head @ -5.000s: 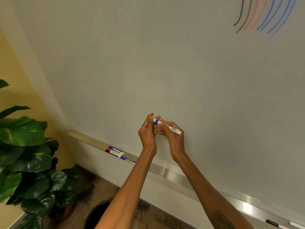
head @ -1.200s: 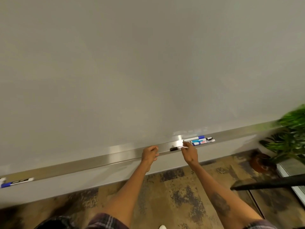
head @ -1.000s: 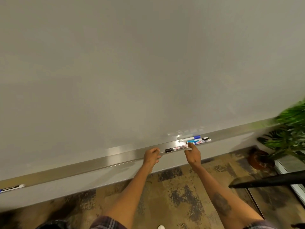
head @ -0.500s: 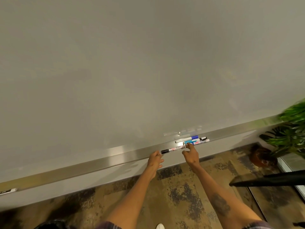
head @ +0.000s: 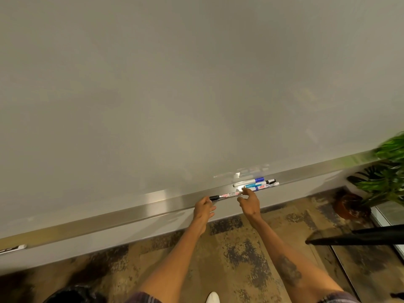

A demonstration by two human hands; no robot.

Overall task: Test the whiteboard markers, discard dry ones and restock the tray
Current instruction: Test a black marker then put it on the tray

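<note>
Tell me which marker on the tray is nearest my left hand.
The black-capped marker, lying alone with its cap by the left hand. The bunch lies past the right hand, and the last marker is far left.

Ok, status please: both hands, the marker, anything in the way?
Left hand open, right hand open, both at tray. Black-capped marker lies in tray between them, not gripped. Marker cluster close beside right hand; path otherwise free.

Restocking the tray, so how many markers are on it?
5. A black-capped marker between left hand and right hand; three markers bunched right of it; one marker at far left, partly cut off.
</note>
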